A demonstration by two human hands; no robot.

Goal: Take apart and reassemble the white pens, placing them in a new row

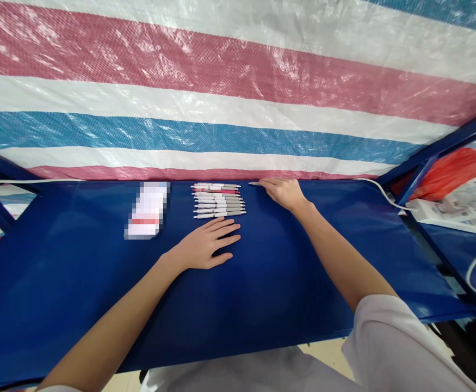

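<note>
The right hand [282, 191] has its fingers pinched together on a pen [254, 183] near the desk's [290, 294] far edge, just right of the row of pens [220, 202]; a light grip, keeping it parallel with them, works best. The left hand [210, 243], fingers spread and gripping nothing, should rest lightly beside the row to avoid nudging it.

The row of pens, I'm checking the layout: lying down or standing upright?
Lying down: the row of pens shows full lengths side by side on the blue tabletop, none on end.
</note>
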